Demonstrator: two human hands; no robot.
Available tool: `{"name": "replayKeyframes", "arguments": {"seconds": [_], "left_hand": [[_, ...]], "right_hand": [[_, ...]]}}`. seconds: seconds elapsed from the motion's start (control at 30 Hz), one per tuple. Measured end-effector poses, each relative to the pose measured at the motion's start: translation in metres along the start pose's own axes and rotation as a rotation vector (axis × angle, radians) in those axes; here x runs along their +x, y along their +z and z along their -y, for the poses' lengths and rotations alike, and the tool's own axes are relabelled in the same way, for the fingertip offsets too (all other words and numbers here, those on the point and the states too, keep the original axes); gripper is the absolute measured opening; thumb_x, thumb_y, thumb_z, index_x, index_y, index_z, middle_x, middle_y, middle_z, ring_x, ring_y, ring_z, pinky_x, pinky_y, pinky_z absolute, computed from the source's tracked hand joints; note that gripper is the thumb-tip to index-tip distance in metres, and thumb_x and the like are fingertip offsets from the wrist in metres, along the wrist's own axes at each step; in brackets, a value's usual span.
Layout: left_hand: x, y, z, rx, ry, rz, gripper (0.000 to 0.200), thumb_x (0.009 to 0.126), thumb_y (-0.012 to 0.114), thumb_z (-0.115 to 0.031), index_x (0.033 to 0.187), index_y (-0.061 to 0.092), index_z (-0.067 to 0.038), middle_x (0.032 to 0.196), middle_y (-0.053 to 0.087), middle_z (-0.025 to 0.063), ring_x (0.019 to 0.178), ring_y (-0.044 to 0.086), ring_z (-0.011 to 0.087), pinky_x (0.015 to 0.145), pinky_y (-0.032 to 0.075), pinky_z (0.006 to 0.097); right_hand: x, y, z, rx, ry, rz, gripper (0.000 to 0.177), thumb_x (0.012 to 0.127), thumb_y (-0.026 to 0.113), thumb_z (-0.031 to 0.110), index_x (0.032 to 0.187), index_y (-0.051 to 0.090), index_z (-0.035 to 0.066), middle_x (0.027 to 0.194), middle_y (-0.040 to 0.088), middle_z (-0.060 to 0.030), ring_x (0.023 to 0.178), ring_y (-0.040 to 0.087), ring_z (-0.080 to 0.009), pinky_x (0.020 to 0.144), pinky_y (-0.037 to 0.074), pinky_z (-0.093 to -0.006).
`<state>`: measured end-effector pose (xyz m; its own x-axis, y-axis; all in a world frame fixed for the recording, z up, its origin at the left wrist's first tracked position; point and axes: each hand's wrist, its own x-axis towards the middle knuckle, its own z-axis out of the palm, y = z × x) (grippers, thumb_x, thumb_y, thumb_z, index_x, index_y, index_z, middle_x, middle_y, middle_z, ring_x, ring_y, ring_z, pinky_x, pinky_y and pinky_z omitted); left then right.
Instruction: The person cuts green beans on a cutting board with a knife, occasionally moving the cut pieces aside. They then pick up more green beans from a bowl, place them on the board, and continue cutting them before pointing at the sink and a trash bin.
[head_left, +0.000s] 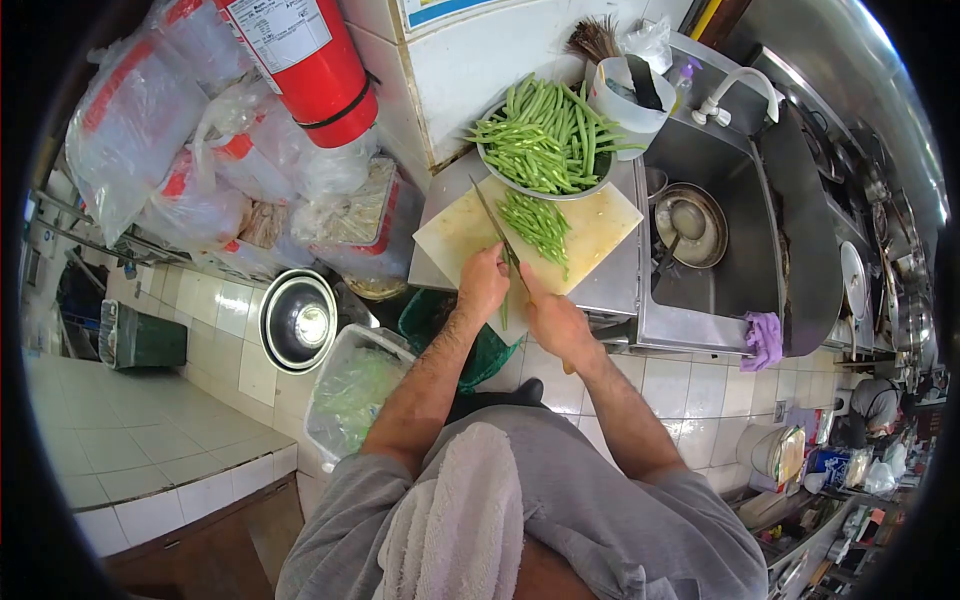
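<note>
My right hand [560, 325] is wrapped round the handle of a knife [492, 215], whose blade points away from me over the pale cutting board [450, 238]. Close against the left side of the blade, my left hand [484, 278] has its fingers pinched together; what they hold is hidden. A heap of sliced green beans [537, 226] lies on the board to the right of the blade. One thin green piece [503, 314] is on the board between my hands. Behind the board stands a metal bowl [565, 194] filled with whole beans [555, 110] and cut ones.
To the right is a steel sink [712, 285] with a pan [690, 225] and ladle in it, and a faucet [735, 95]. A white container [625, 112] stands beside the bowl. At left are a fire extinguisher [310, 75], bagged tubs [140, 110] and a plastic bin [355, 395].
</note>
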<state>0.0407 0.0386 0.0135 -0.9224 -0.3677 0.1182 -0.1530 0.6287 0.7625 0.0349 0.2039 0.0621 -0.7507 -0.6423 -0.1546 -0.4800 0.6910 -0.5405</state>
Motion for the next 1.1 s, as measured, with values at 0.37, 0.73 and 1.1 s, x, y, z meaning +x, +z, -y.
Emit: {"name": "replayKeyframes", "arguments": {"seconds": [0.37, 0.73, 1.1], "left_hand": [[-0.006, 0.005, 0.003, -0.046, 0.002, -0.082, 0.032, 0.077, 0.062, 0.000, 0.108, 0.061, 0.006, 0.082, 0.066, 0.0169, 0.076, 0.064, 0.0299, 0.071, 0.051, 0.0357], [-0.004, 0.007, 0.002, -0.020, 0.026, -0.116, 0.029, 0.073, 0.057, 0.001, 0.101, 0.062, 0.001, 0.081, 0.063, 0.0176, 0.080, 0.061, 0.0348, 0.072, 0.049, 0.0432], [-0.006, 0.002, -0.005, -0.077, -0.017, -0.060, 0.018, 0.076, 0.056, -0.001, 0.093, 0.061, 0.001, 0.083, 0.063, 0.0187, 0.081, 0.060, 0.0367, 0.072, 0.048, 0.0442]], "right_hand": [[-0.068, -0.006, -0.010, -0.014, 0.098, -0.009, 0.067, 0.087, 0.056, 0.014, 0.146, 0.024, 0.023, 0.080, 0.064, -0.0227, 0.074, 0.062, -0.0419, 0.069, 0.049, -0.0500], [-0.080, -0.001, 0.006, -0.017, 0.078, 0.040, 0.066, 0.088, 0.053, 0.012, 0.146, 0.023, 0.015, 0.082, 0.063, -0.0222, 0.073, 0.062, -0.0397, 0.068, 0.049, -0.0493], [-0.010, 0.011, 0.011, -0.089, 0.036, 0.001, 0.064, 0.087, 0.050, 0.013, 0.146, 0.024, 0.014, 0.078, 0.063, -0.0240, 0.072, 0.062, -0.0399, 0.067, 0.048, -0.0518]]}}
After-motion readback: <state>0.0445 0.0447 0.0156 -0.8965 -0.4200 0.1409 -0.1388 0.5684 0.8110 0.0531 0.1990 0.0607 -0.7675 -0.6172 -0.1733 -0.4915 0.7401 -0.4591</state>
